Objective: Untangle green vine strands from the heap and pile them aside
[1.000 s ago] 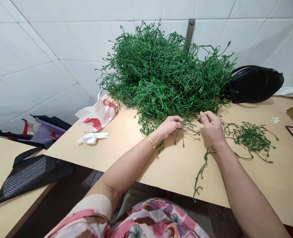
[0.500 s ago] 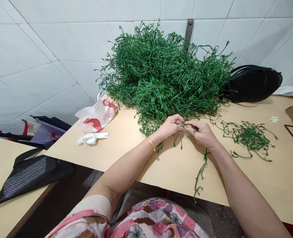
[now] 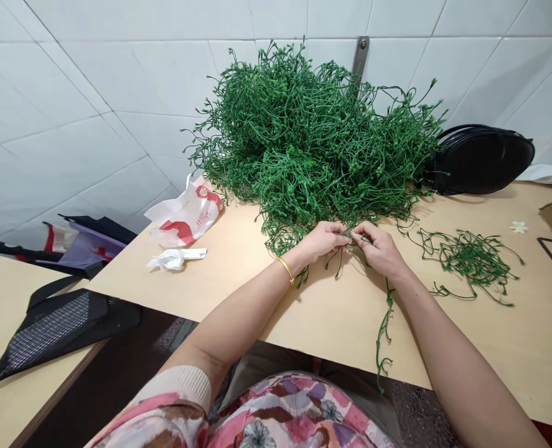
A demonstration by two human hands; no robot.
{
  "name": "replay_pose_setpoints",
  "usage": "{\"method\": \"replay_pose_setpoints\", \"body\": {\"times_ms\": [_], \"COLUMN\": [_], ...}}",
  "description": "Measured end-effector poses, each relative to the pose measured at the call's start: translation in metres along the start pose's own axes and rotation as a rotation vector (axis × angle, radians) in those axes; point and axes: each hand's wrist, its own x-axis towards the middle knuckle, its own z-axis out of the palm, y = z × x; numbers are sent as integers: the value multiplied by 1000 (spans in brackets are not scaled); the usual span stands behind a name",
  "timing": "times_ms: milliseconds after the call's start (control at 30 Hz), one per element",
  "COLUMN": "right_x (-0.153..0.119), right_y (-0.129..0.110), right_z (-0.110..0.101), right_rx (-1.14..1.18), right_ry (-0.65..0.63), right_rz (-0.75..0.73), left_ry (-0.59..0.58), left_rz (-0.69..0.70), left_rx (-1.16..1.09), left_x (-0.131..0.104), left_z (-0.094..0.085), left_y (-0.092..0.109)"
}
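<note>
Where the pale wood-coloured table [image 3: 472,348] meets the tiled wall, I observe through the remote head view a large, tangled heap of slender dark green stems with forked tips [image 3: 313,137], spread along the far edge. In front of it, between the heap and the near edge, the left hand [image 3: 325,241] pinches thin green stems [image 3: 339,267] between thumb and fingers; the right hand [image 3: 377,250], just beside it, also grasps thin green stems at its fingertips. Whether both hold the same stem I cannot tell. A knotted green strand [image 3: 386,323] extends from below the right wrist to the near edge. Toward the right edge lies a smaller, loose green pile [image 3: 474,258]; beyond it, near the far edge, stands a glossy black oval bag [image 3: 483,158]. Near the left edge lie a red-and-white plastic bag [image 3: 187,214] and a crumpled white tissue [image 3: 169,260].
</note>
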Motion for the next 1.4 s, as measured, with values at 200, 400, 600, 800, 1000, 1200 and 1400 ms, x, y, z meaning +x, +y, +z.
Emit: {"method": "replay_pose_setpoints", "body": {"times_ms": [200,400,600,800,1000,1200,1400], "right_x": [3,4,8,5,5,8,4], "right_y": [10,14,23,32,-2,-23,-11], "right_z": [11,13,2,-6,-17,-5,7], "right_rx": [-98,-57,-84,40,-104,-48,128], "right_ry": [77,70,453,573,585,356,174], "right_rz": [-6,-48,44,142,-96,-247,-219], "left_ry": [259,338,387,348,304,282,195], "left_rz": [198,204,207,161,169,149,188], "left_rx": [310,375,61,-48,-114,-174,-145], "left_x": [5,9,2,0,5,0,1], "left_z": [1,2,-2,-9,-13,-13,-12], "left_y": [-11,-15,4,10,7,10,7]}}
